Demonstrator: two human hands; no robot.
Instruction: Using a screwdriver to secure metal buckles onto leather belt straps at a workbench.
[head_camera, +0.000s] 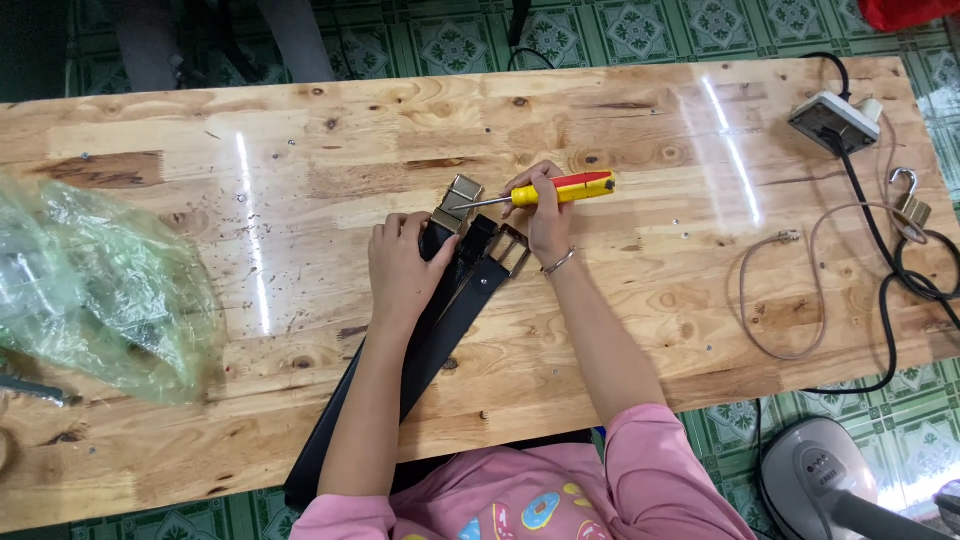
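Observation:
Two black belts (455, 320) lie side by side on the wooden table (300, 150), running from the near edge toward the middle. My left hand (403, 268) presses down on one belt just below its gold box buckle (460, 203). My right hand (545, 215) grips a screwdriver (560, 190) with a yellow and red handle; its metal shaft points left and its tip touches the gold buckle. The other belt ends in a silver frame buckle (510, 248) beside my right wrist.
A crumpled green plastic bag (95, 290) covers the table's left side. At the right lie a white power strip (835, 118), a black cable (885, 290), a thin beige cable loop (790, 300) and a padlock (908, 200). A grey appliance (830, 480) stands on the floor.

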